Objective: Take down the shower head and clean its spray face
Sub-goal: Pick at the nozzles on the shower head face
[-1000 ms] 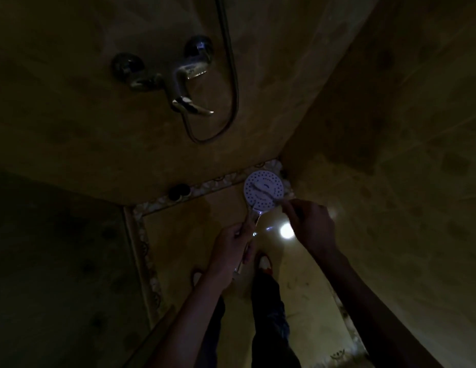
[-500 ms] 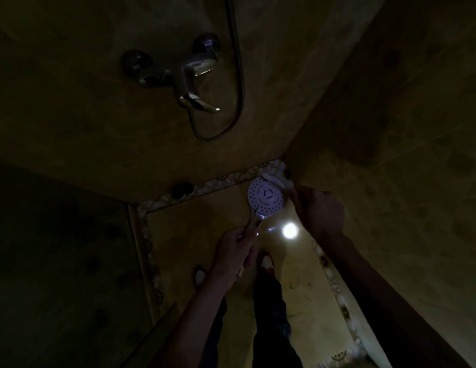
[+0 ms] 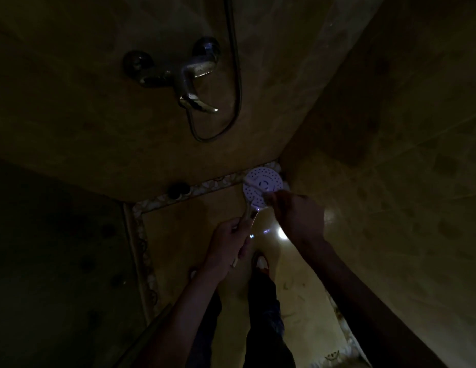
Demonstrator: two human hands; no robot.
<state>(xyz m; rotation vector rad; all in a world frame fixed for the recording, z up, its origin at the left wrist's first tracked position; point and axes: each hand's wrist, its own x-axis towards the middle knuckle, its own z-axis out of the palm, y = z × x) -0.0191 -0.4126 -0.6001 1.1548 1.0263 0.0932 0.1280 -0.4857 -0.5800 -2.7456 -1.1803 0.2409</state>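
Observation:
The shower head (image 3: pixel 263 181) is off the wall, its round white spray face with several dark holes turned up toward me, low in the corner of the stall. My left hand (image 3: pixel 227 247) grips its handle from below. My right hand (image 3: pixel 295 216) comes in from the right and pinches a thin pale brush (image 3: pixel 254 191) that lies across the lower part of the spray face. In the dim light the brush's tip is hard to make out.
A chrome mixer tap (image 3: pixel 183 73) sits on the tiled wall above, with the dark hose (image 3: pixel 238 83) looping down beside it. A dark round object (image 3: pixel 178 189) lies at the floor edge. My feet (image 3: pixel 260 262) stand on the glossy floor, by a bright reflection (image 3: pixel 280 232).
My right hand has dropped from the head's upper right side to its lower right. The brush now lies across the lower face. My left hand keeps its grip on the handle.

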